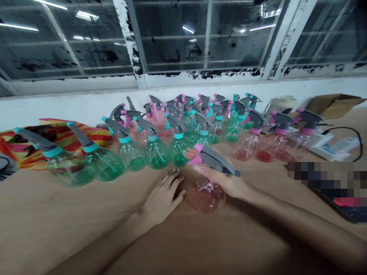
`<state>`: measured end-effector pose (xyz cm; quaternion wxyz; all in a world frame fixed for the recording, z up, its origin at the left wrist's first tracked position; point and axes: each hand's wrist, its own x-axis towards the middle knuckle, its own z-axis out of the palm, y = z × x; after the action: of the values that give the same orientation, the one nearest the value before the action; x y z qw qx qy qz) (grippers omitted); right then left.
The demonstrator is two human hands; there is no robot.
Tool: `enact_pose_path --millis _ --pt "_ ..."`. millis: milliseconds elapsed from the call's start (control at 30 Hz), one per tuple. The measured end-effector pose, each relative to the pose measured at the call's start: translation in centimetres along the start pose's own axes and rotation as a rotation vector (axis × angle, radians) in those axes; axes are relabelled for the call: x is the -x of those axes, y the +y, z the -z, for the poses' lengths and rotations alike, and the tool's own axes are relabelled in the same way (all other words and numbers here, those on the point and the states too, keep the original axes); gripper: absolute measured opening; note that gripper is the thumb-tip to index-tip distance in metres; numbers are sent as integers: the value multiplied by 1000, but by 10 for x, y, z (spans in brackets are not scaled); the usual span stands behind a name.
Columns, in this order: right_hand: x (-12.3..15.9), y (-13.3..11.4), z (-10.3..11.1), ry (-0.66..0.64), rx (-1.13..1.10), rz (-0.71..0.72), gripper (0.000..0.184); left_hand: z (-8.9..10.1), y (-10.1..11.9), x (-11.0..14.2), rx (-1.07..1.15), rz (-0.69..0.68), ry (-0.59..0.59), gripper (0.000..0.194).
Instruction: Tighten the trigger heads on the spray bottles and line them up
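Observation:
My right hand (226, 181) grips a pink spray bottle (208, 196) around its neck, under the grey trigger head. The bottle is see-through and its pink nozzle points left. My left hand (164, 194) lies on the table with the fingers spread, just left of that bottle and apart from it. Beyond my left hand stands a row of green spray bottles with teal collars, the closest being one green spray bottle (156, 152). Fingers of my right hand are partly hidden behind the bottle's head.
Many more pink and green bottles crowd the back by the wall. Pink bottles (272, 147) stand at right. A power strip (327, 147), a phone (352, 214), a cardboard box (332, 105) and a white container (282, 103) lie right; a colourful plastic bag (96, 131) lies left.

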<state>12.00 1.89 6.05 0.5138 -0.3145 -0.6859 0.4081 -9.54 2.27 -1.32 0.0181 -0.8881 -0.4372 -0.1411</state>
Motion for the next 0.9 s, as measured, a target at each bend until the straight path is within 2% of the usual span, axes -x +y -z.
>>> enact_pose_path --millis 200,433,700,900 --pt "0 -3 0 0 30 11 10 0 0 0 -14 -11 -1 39" --pt "2 6 2 -11 43 -3 17 -2 -1 1 -17 -29 16 38" --pt "0 2 2 -87 -100 -13 15 -1 1 1 -14 -12 -5 38" --pt "3 3 5 -50 24 -10 12 3 3 -1 -9 5 -46 38"
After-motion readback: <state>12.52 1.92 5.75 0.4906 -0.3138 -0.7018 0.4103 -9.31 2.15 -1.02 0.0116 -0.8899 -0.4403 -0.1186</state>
